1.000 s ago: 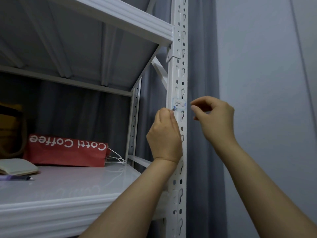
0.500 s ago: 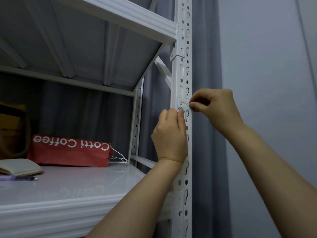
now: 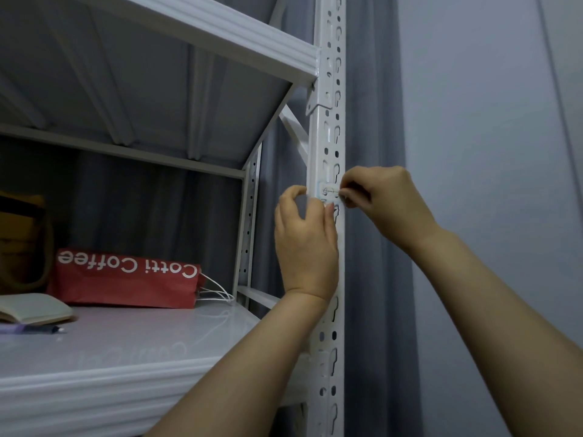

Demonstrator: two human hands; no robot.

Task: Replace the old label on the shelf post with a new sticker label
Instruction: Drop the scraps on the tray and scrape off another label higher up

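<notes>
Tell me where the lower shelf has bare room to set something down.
Free: front and middle of the lower shelf, between pen and notebook at left, red bag behind, shelf post at right. Crowded: back left, and the label, where left hand and right hand meet.

Post w/ label stands btwn left hand & right hand. Open air R of right hand; curtain behind it. Above left hand, brace & upper shelf block; below-left, room over lower shelf.
</notes>
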